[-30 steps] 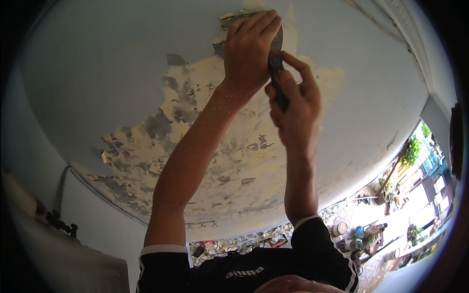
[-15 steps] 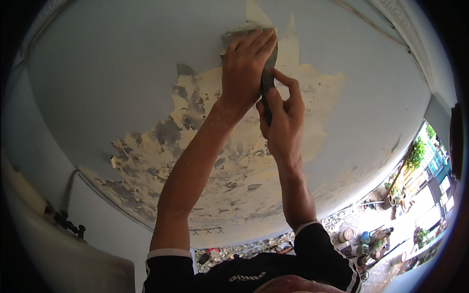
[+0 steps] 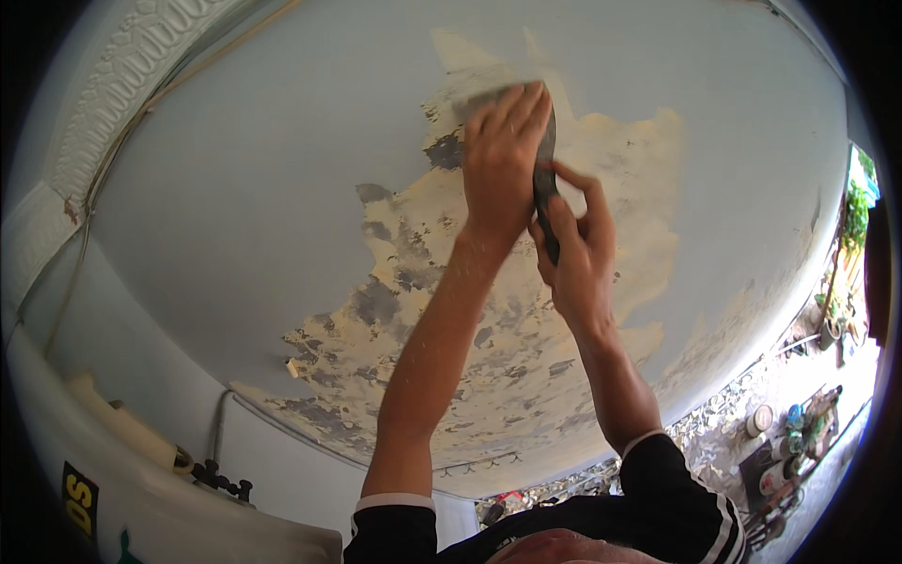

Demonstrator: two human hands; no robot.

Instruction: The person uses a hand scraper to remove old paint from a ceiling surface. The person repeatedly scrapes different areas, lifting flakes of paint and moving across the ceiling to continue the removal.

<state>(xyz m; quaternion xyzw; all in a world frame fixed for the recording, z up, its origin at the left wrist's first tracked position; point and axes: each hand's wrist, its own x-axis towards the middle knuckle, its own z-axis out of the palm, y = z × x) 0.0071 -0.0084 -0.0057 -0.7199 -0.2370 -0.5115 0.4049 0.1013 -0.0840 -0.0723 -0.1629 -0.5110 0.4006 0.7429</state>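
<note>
A scraper (image 3: 546, 179) with a dark, long handle lies against a wall where the paint is flaking. My left hand (image 3: 503, 169) is up at its blade end, fingers pressed together over the blade and bearing on the wall. Lower down, my right hand (image 3: 584, 249) grips the handle between thumb and fingers. Around both hands spreads a rough patch (image 3: 404, 273) of cream and dark grey, bordered by blue-grey paint (image 3: 235, 216). The blade is blurred and partly covered by my left fingers.
A pale tank-like object (image 3: 207, 517) stands at the lower left beside a dark valve (image 3: 224, 482) and a grey pipe (image 3: 282, 420). Cables (image 3: 122, 141) run along the upper-left edge. Debris and a round container (image 3: 759, 420) lie on the ground at the lower right.
The view has shifted, so the wall sits differently in it. Both hands and the scraper have moved down the wall from the upper pale streaks, uncovering a dark spot left of my left hand.
</note>
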